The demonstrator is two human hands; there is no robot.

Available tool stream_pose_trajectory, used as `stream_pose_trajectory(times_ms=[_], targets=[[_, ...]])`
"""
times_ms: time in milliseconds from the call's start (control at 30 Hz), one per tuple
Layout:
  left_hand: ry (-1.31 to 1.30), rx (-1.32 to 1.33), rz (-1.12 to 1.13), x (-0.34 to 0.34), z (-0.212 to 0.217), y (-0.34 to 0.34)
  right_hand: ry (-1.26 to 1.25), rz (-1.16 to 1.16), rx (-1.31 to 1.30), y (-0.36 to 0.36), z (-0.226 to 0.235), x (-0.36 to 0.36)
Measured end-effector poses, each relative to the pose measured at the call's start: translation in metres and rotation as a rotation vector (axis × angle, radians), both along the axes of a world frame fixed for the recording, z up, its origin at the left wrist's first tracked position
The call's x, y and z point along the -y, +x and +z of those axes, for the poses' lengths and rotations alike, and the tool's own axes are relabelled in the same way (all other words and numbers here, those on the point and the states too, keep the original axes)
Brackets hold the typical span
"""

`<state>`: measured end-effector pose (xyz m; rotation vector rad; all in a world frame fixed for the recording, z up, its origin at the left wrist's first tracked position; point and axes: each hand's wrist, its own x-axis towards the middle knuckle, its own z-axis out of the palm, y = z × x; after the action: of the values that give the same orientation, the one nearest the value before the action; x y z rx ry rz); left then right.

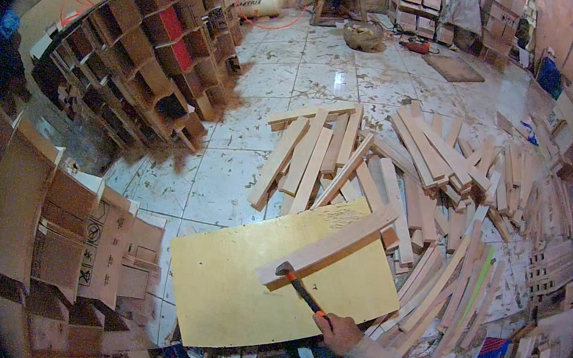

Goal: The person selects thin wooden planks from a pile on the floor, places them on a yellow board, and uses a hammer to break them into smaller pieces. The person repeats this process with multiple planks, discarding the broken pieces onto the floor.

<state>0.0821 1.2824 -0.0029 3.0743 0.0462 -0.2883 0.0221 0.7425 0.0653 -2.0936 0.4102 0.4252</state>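
The right hand (pixel 342 336) holds a hammer (pixel 303 294), its fingers (pixel 334 324) closed around the orange end of the black handle. The hammer's head is at the plank's nearer, left end; whether it touches the wood I cannot tell. The plank (pixel 332 246) lies slantwise across the yellow counter (pixel 221 293), its far end reaching past the right edge. I cannot tell how the left hand's fingers stand.

Just beyond the counter, a pile of wood strips (pixel 314 157) lies crisscrossed on the tiled floor (pixel 232 179). More strips spread along the right, among them a green strip (pixel 481 278). Cardboard boxes (pixel 63 254) stand to the left, and past them a tilted rack (pixel 138 43) of open compartments. Farther back are a tank (pixel 260 4), a low stool (pixel 338 3) and a mat (pixel 454 68).
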Motion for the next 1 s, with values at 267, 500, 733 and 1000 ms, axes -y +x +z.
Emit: stream_pose_trajectory(times_ms=[267, 500, 733, 1000], targets=[[0.036, -0.023, -0.035, -0.019, 0.003, -0.011, -0.018, -0.028, -0.03, -0.002, 0.003, -0.002], [0.069, 0.048, -0.12, -0.043, 0.015, -0.059, -0.053, -0.011, -0.044, 0.002, 0.018, 0.001], [-0.083, 0.259, -0.068, 0.025, 0.092, -0.024, 0.011, 0.012, 0.231, 0.002, 0.022, 0.002], [-0.962, 0.555, -0.406, 0.294, 0.095, 0.088, -0.032, -0.041, 0.137, 0.0, 0.022, -0.002]])
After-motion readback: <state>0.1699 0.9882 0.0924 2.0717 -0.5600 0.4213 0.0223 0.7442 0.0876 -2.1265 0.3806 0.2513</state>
